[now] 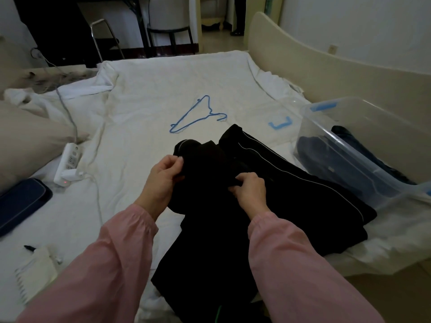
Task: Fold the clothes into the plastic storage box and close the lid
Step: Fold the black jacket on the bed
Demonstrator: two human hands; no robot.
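A black garment [275, 197] with a thin white piping line lies spread on the white bed sheet [163, 94], reaching from the centre down to the near edge. My left hand [163, 178] pinches a fold of its dark fabric near the collar end. My right hand [250, 190] grips the cloth a little to the right. The clear plastic storage box [349, 145] stands open at the right on the bed, with dark blue folded clothes [326, 159] inside. Its clear lid with a blue clip [279, 123] lies flat on the sheet just left of the box.
A blue wire hanger [198, 115] lies on the sheet beyond the garment. At the left are a white power strip [68, 163] with cables, a dark blue case [21, 201], a notepad with a pen [32, 273] and a beige pillow [28, 141]. A cream bed frame [326, 66] runs along the right.
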